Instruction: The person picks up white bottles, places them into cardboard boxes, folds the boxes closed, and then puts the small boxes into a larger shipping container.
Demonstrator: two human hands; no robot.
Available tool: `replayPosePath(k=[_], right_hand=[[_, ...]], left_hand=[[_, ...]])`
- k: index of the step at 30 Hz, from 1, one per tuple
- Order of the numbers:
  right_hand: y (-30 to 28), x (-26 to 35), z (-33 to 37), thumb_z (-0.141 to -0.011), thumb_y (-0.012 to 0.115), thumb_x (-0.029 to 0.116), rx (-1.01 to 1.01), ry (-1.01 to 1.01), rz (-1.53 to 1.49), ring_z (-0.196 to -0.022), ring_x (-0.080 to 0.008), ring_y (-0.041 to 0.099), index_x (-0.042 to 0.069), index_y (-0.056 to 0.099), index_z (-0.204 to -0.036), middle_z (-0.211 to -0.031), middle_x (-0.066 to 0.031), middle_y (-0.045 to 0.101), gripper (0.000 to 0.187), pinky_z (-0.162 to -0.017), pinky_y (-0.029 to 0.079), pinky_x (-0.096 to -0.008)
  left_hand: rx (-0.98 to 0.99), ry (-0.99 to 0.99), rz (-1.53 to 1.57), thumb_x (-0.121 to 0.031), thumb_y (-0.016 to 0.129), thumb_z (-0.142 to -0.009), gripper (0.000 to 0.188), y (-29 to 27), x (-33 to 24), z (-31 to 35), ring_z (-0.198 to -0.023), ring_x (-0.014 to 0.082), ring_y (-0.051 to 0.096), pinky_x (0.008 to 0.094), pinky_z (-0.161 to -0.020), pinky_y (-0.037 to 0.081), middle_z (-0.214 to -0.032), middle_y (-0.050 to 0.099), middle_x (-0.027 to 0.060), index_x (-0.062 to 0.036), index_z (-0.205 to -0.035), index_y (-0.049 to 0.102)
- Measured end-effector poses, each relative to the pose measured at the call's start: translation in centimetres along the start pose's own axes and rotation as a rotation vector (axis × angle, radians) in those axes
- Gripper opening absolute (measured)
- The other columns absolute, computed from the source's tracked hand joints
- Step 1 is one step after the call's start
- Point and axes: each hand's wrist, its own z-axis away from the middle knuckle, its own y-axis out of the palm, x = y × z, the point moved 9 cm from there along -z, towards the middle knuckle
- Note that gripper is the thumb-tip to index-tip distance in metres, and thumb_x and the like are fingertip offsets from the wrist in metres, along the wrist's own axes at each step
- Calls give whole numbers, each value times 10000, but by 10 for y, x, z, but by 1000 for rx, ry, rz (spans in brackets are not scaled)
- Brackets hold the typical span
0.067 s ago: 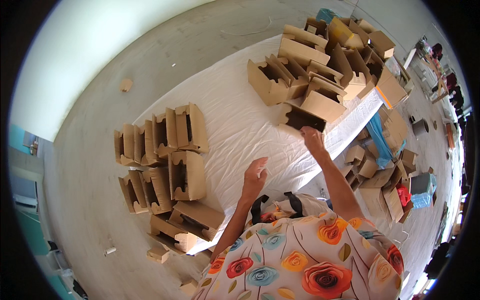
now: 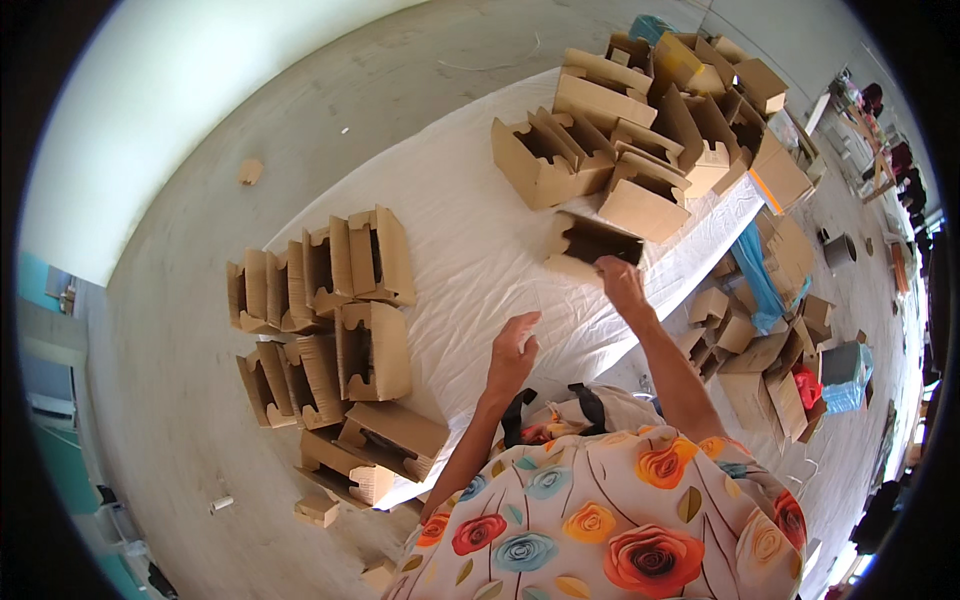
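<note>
A brown cardboard box [image 2: 575,262] with an open top is gripped at its near edge by my right hand [image 2: 620,281]. The box sits over the white-covered table [image 2: 470,240], close to a cluster of similar boxes [image 2: 645,207]; whether it touches the cloth I cannot tell. My left hand [image 2: 514,350] is held above the cloth nearer to me, fingers apart and nothing in them. Left of that hand stand several open cardboard boxes [image 2: 376,352], grouped at the table's left end.
More boxes [image 2: 690,120] are piled at the table's far right end. On the floor to the right lie loose cartons [image 2: 755,390], blue plastic [image 2: 757,280] and a grey bucket [image 2: 841,253]. A cardboard scrap [image 2: 251,172] lies on the floor at the left.
My right hand has drawn the box slightly left and toward me, away from the cluster. My left hand has shifted a little to the right.
</note>
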Motion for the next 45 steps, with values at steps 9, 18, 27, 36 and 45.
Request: replayPosePath(k=[9, 18, 27, 36, 45], right_hand=[[3, 69, 31, -703, 573, 9, 134, -371, -84, -772, -278, 576, 43, 631, -780, -768, -94, 599, 102, -733, 463, -366], [-18, 14, 19, -782, 657, 186, 64, -259, -282, -960, -316, 536, 8, 647, -780, -914, -146, 598, 178, -808, 439, -383], [23, -25, 2, -680, 749, 401, 503, -112, -551, -1289, -320, 293, 44, 458, -1258, -1371, -178, 313, 739, -1067, 257, -375], [34, -27, -71, -770, 649, 317, 670, -235, -362, -1080, -328, 504, 34, 579, -1110, -1163, -157, 556, 449, -902, 421, -389], [77, -18, -268, -831, 540, 72, 178, -418, -285, -888, -348, 591, -18, 596, -985, -974, -186, 617, 187, -756, 481, -395]], left_hand=[[37, 331, -637, -62, 566, -798, 161, 45, -10, -41, -1027, 289, 544, 401, -845, 422, -1010, 608, 116, -40, -950, 613], [-119, -44, -760, -246, 632, -792, 334, 16, 25, -51, -1092, 301, 507, 432, -811, 445, -1223, 507, 135, -84, -1078, 572], [110, -310, -621, -324, 791, -615, 1054, 12, 49, -62, -1316, 334, 258, 423, -978, 386, -1471, 96, 202, -209, -1435, 140], [98, -471, -1088, -435, 835, -421, 1270, 24, 67, -60, -1243, 415, 306, 560, -797, 429, -1465, 146, 192, -260, -1442, 101], [-382, -619, -972, -478, 810, -473, 1120, 28, 71, -55, -1103, 417, 408, 500, -751, 471, -1311, 313, 272, -203, -1407, 255]])
